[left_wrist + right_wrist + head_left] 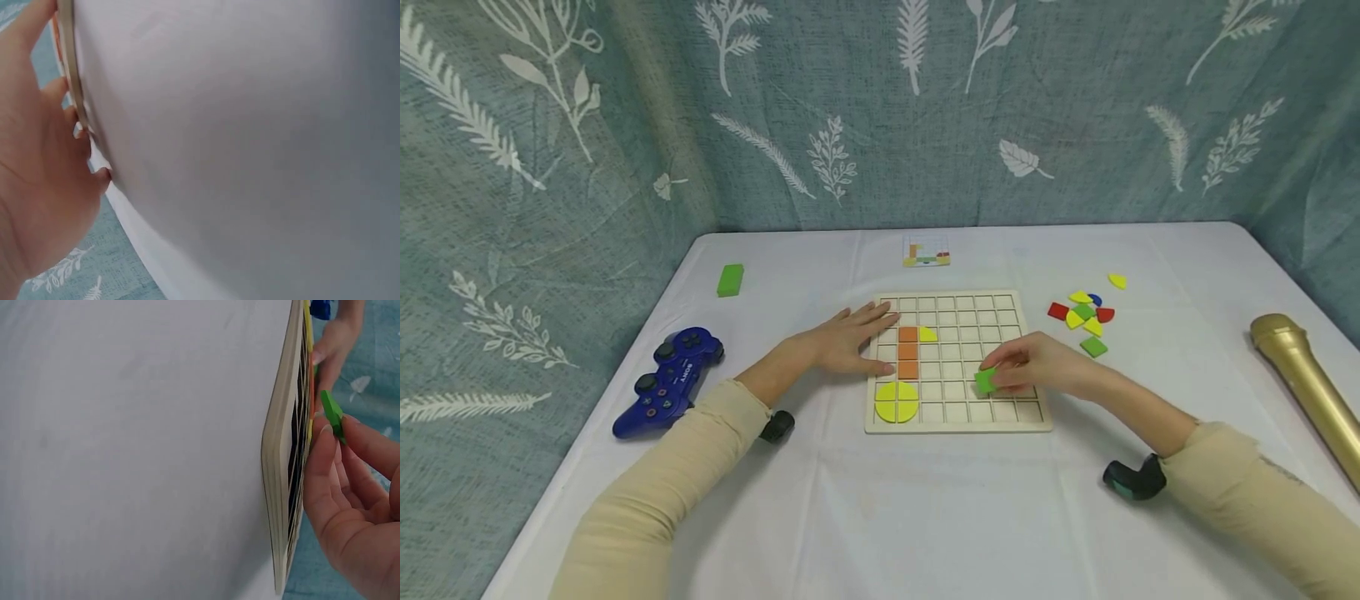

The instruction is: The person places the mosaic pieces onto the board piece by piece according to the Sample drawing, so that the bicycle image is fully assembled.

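Observation:
A wooden grid board (958, 432) lies on the table. Along its left side sit several orange squares (908, 352) in a column, a yellow quarter piece (928, 334) beside the top one, and a yellow circle (897, 402) made of quarter pieces below. My left hand (847, 340) rests with spread fingers on the board's left edge; in the left wrist view the fingertips touch the board's rim (72, 69). Over the right part of the grid, my right hand (1030, 365) pinches a green tile (985, 382) between thumb and fingers, tilted in the right wrist view (332, 412).
Right of the board lie loose red, yellow, green and blue pieces (1081, 312). A pattern card (927, 251) is behind the board. Green tiles (730, 281) lie at the back left, near a blue game controller (673, 382). A gold microphone-like object (1303, 387) lies far right.

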The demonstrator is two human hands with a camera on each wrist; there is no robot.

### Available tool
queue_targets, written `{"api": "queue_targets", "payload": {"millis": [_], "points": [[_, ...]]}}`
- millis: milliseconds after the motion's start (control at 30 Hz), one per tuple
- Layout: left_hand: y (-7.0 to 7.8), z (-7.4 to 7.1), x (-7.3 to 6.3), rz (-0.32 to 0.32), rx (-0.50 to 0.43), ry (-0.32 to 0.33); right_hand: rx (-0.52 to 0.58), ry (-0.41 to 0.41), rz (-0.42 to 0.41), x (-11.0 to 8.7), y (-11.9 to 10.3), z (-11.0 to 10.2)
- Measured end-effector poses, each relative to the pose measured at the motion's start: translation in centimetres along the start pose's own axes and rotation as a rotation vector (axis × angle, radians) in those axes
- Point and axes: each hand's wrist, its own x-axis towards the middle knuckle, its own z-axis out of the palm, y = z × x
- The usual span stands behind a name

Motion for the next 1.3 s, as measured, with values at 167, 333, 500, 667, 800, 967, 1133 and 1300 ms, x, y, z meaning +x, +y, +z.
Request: {"api": "queue_targets", "payload": {"millis": [167, 333, 500, 667, 800, 967, 1133, 1300], "points": [[0.0, 0.0, 0.0, 0.012, 0.031, -0.003, 0.065, -0.026, 0.033, 0.6, 0.0, 0.7], [0.1, 0.0, -0.2, 0.012, 0.074, -0.001, 0.072, -0.037, 0.033, 1.0, 0.1, 1.0], [0.1, 0.0, -0.4, 0.007, 0.077, 0.002, 0.09, -0.027, 0.048, 1.2, -0.6, 1.4], [0.1, 0.0, -0.4, 0.014, 0.063, 0.005, 0.096, -0.003, 0.069, 1.5, -1.2, 2.0], [-0.1, 0.2, -0.3, 0.019, 0.062, 0.009, 0.089, 0.003, 0.083, 1.9, -1.5, 2.7], [-0.2, 0.3, -0.1, 0.02, 0.063, 0.016, 0.083, 0.014, 0.091, 2.3, -1.8, 3.4], [-0.3, 0.4, 0.0, 0.018, 0.071, 0.013, 0.088, 0.034, 0.091, 2.7, -2.1, 3.7], [-0.3, 0.4, 0.0, 0.011, 0.071, 0.014, 0.11, 0.053, 0.089, 3.0, -2.3, 4.2]]}}
